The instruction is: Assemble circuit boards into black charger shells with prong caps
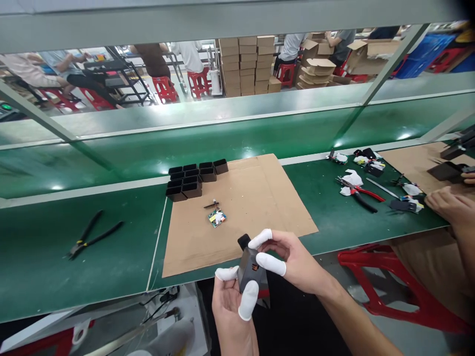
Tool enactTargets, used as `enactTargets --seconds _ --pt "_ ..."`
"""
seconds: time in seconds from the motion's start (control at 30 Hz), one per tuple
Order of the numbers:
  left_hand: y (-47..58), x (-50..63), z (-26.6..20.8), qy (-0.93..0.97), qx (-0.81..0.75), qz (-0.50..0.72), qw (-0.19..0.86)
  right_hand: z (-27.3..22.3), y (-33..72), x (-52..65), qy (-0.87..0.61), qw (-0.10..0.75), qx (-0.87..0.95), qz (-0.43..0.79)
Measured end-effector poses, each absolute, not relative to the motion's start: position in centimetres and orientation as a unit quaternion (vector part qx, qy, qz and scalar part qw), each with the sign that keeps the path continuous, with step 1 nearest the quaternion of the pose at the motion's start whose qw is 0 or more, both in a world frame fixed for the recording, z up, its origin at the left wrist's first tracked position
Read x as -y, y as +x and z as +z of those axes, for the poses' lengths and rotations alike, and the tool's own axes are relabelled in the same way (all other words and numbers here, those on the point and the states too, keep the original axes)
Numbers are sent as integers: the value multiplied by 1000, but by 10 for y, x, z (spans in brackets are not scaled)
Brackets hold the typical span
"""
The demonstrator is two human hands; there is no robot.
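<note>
My left hand [233, 309] grips a black box-shaped plastic housing [245, 269] between thumb and fingers, just off the table's front edge. The housing is tilted, and a small orange-brown detail shows in an opening on its face. At its upper end a black flap-like piece [243, 241] sticks out; whether it is a separate part I cannot tell. My right hand [293, 257] pinches the upper right side of the housing with thumb and forefinger. White finger cots cover the gripping fingertips. Beyond my hands, a small circuit board [216, 217] with white filler lies on a cardboard sheet [252, 198].
Several open black housings [192, 187] stand grouped at the cardboard's back left. Black-handled cutters [89, 235] lie left on the green table [33, 237]. To the right are red-and-black pliers [358, 193], more boards and a co-worker's hand [445, 202]. A red stool [386, 282] stands below.
</note>
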State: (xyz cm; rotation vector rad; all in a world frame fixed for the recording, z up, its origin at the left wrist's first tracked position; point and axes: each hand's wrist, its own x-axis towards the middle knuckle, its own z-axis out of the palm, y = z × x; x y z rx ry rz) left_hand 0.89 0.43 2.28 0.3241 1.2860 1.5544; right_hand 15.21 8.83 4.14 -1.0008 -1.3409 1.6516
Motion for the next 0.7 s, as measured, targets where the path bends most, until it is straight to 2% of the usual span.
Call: enactTargets --seconds 0.23,0.37,0.53,0.7 --pt "9 -7 11 146 -545 644 517 49 152 -95 -392 390 518 652" --pt "7 -7 16 154 -528 650 524 51 161 -94 -349 420 553 629" --pt "-1 -10 43 278 -498 664 484 42 174 -74 -241 458 593 616" --pt "-6 -7 61 410 -482 658 408 34 167 -49 -312 539 518 586"
